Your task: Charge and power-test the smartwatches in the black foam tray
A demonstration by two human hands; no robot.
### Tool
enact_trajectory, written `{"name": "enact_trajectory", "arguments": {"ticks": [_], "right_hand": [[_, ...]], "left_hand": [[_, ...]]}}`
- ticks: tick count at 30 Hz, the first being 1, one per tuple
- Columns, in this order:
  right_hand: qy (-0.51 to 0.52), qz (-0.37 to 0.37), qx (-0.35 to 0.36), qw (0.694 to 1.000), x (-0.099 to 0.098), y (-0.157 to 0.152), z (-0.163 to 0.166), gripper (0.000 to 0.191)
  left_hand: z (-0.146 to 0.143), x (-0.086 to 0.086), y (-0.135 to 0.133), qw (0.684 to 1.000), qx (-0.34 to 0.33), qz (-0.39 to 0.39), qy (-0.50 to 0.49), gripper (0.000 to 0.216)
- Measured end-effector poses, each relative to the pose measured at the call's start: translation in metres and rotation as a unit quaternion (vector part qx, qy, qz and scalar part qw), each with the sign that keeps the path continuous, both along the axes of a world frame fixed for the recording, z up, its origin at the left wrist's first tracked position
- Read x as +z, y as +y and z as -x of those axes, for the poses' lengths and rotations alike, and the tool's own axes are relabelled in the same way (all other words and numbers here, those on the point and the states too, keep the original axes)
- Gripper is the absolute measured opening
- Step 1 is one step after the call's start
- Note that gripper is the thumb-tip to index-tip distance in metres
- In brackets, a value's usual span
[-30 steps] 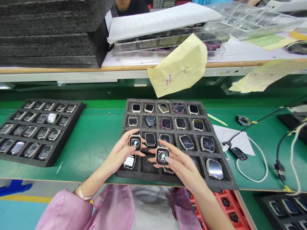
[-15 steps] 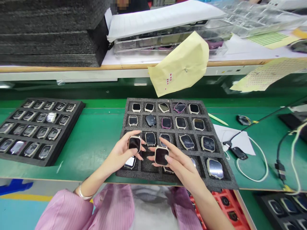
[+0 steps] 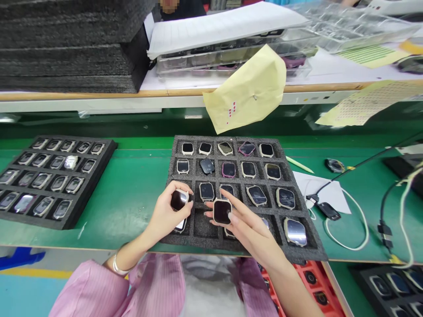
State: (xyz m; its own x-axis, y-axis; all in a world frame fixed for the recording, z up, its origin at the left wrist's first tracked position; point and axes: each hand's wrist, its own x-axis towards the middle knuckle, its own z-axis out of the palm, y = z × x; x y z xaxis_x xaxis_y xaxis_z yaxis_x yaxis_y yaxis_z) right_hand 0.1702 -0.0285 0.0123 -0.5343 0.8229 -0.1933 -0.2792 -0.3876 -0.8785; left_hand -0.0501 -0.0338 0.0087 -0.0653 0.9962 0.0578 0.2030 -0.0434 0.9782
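My left hand [image 3: 168, 211] is closed on a smartwatch case [image 3: 179, 200] with a dark screen, tilted at the left edge of a black foam tray [image 3: 194, 241]. In my right hand [image 3: 251, 224] I hold a second smartwatch case [image 3: 222, 211], its pale frame and dark screen facing up, above the tray's front rows. Below my left hand, a watch with a lit white screen [image 3: 180, 225] sits in its pocket, partly covered. Several other watches, pale, purple or dark, lie in the tray's pockets; my right hand hides some. Between my hands one front pocket [image 3: 205, 224] holds nothing.
Another foam tray of watches [image 3: 89, 187] lies to the left. At right are a green pen [image 3: 299, 164], white paper, a charging cable [image 3: 366, 229] and a dark device [image 3: 328, 211]. A shelf edge [image 3: 185, 92] with a hanging yellow paper [image 3: 247, 92] crosses behind; red trays [image 3: 313, 286] sit below.
My left hand has moved slightly left, and its watch has tilted, the screen now catching light. My right hand keeps its watch in nearly the same place.
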Motion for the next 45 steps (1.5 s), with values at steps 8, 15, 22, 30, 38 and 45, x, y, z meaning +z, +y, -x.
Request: {"name": "enact_trajectory", "arguments": {"ticks": [8, 15, 22, 30, 38, 45], "right_hand": [[0.011, 0.059, 0.022, 0.998, 0.001, 0.002, -0.002, 0.045], [-0.048, -0.035, 0.069, 0.996, 0.009, 0.022, -0.013, 0.034], [0.020, -0.018, 0.054, 0.998, 0.016, 0.047, -0.016, 0.034], [0.011, 0.043, 0.087, 0.995, 0.018, 0.044, -0.019, 0.035], [-0.044, -0.011, 0.081, 0.996, 0.026, 0.080, -0.005, 0.033], [-0.042, 0.007, 0.111, 0.993, 0.008, 0.076, -0.001, 0.033]], "left_hand": [[0.000, 0.003, 0.006, 0.999, -0.012, -0.030, 0.023, 0.023], [0.001, 0.012, 0.015, 0.998, -0.043, -0.041, 0.025, 0.026], [-0.008, 0.012, 0.034, 0.999, -0.046, -0.010, 0.015, 0.019], [-0.025, 0.010, 0.045, 0.994, -0.102, -0.014, 0.033, 0.023], [-0.015, 0.019, 0.048, 0.994, -0.112, -0.003, 0.005, 0.022], [-0.009, 0.019, 0.048, 0.994, -0.110, 0.011, 0.009, 0.022]]}}
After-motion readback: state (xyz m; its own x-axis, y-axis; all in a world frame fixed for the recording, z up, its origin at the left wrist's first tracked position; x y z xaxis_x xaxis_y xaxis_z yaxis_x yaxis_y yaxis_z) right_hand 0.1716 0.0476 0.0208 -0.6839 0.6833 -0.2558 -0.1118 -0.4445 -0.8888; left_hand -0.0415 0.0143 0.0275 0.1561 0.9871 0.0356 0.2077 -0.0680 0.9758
